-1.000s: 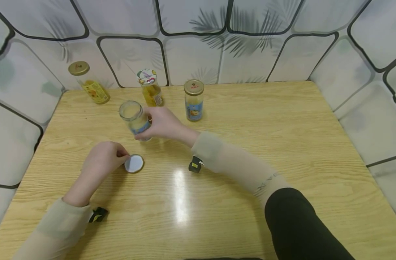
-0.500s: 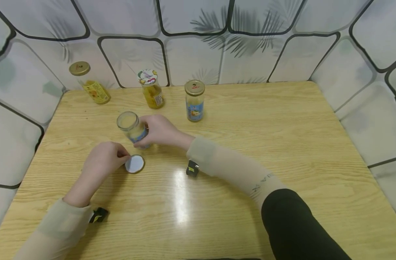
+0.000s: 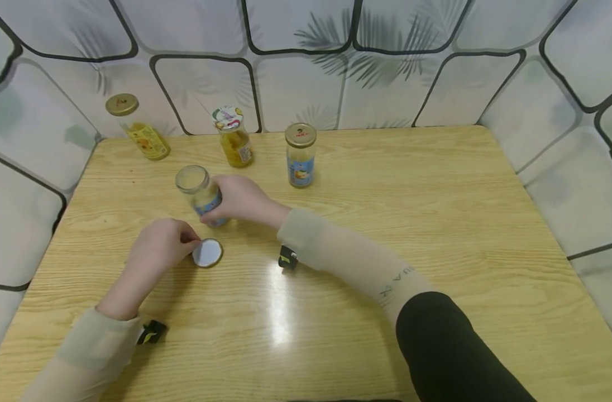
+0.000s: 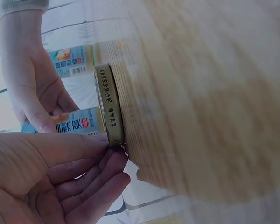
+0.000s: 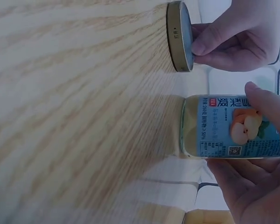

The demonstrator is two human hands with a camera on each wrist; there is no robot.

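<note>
My right hand (image 3: 242, 196) grips an open glass jar (image 3: 194, 187) with a blue fruit label around its side. The jar's mouth faces up, with the base right at the tabletop in the right wrist view. My left hand (image 3: 160, 244) pinches the edge of a round gold jar lid (image 4: 108, 105) between thumb and fingers. White inside up, the lid lies low at the table, just nearer to me than the jar. Pale contents show through the glass beside the label (image 5: 233, 126).
Along the back of the wooden table (image 3: 386, 268) stand a yellow-labelled jar (image 3: 147, 139) with a gold lid, a jar of yellow fruit (image 3: 237, 146) under a patterned lid, and a lidded blue-labelled jar (image 3: 300, 159). A patterned padded wall (image 3: 296, 95) rises behind them.
My right hand has brought the open jar nearer to me and slightly left, closer to the lid. The left hand and the lid stay in place.
</note>
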